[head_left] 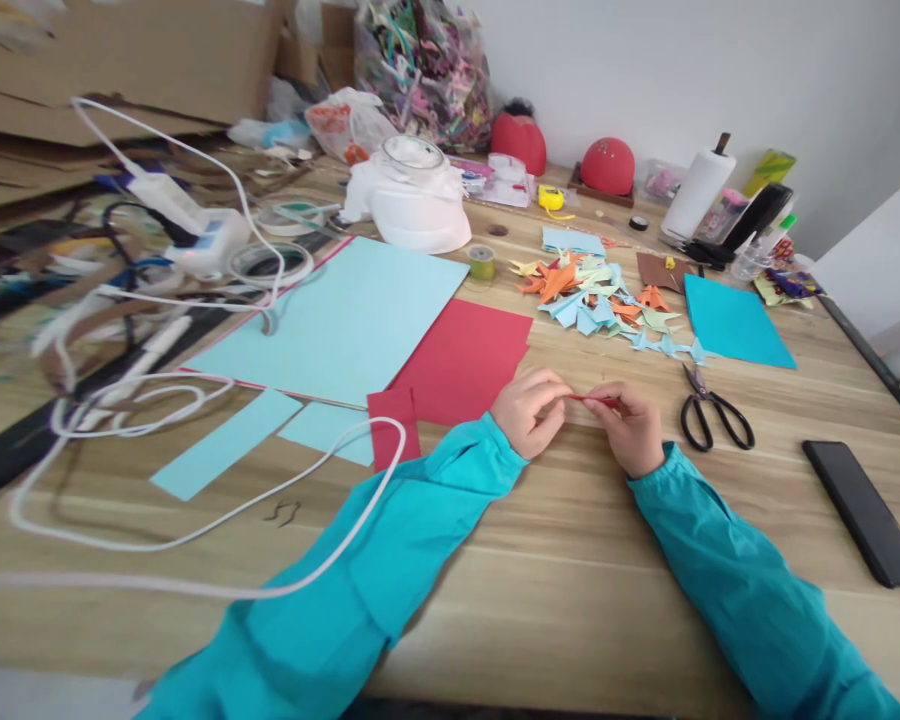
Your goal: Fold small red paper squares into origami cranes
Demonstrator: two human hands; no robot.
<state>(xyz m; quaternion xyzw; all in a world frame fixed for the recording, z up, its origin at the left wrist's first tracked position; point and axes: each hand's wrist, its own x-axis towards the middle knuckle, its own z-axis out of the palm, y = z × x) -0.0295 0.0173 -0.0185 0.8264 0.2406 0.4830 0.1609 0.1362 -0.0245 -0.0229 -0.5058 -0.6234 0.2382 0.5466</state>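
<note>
Between my two hands is a small piece of folded red paper (579, 397), seen nearly edge-on. My left hand (529, 412) pinches one end of it and my right hand (628, 428) pinches the other. Both are held over the wooden table. Just beyond them lies a pile of folded paper cranes (585, 290) in orange, light blue and pale green. Red paper sheets (465, 360) lie to the left of my left hand. Black-handled scissors (709, 410) rest right of my right hand.
A light blue sheet (345, 310) and cut strips (225, 445) lie left, with a white cable (195, 540) looping across. A phone (866, 510) lies right, near a bright blue sheet (739, 320). A thread spool (481, 263) and a white cap (416, 205) stand behind.
</note>
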